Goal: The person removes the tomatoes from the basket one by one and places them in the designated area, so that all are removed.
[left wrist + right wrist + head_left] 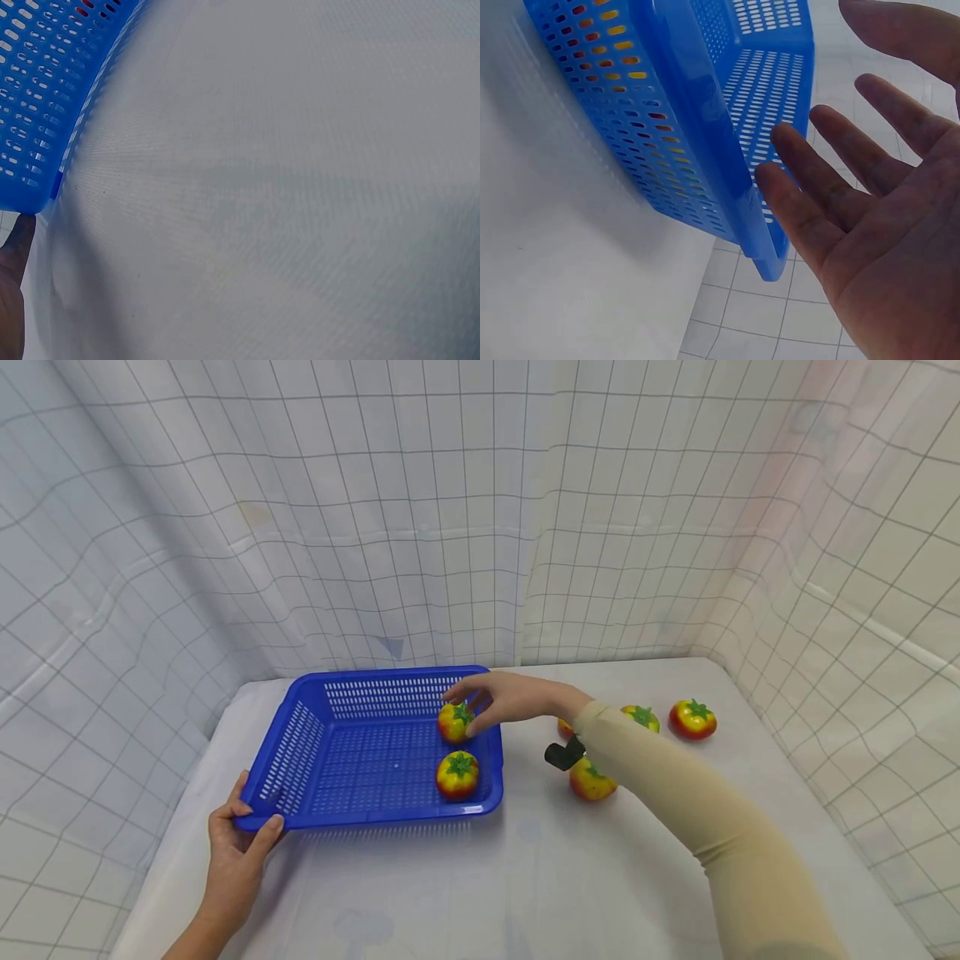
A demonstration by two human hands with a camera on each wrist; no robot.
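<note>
A blue plastic basket (375, 817) with slotted walls sits on the white-covered table. My left hand (234, 868) grips its near left corner, thumb on the rim; in the left wrist view only part of that hand (11, 285) shows. Inside the basket, along the right side, are two red-and-yellow tomatoes with green tops, a far tomato (453, 727) and a near tomato (457, 777). Over the far one hovers my right hand (517, 695), its fingers spread. From the right wrist, those fingers (802, 210) look relaxed above the basket rim, holding nothing.
More tomatoes lie right of the basket: one at the far right (693, 720), one beside the sleeve (592, 781), and others partly hidden by the right arm. A black wrist-mounted piece (564, 753) juts from the right arm. Grid-patterned white curtains (465, 527) surround the table.
</note>
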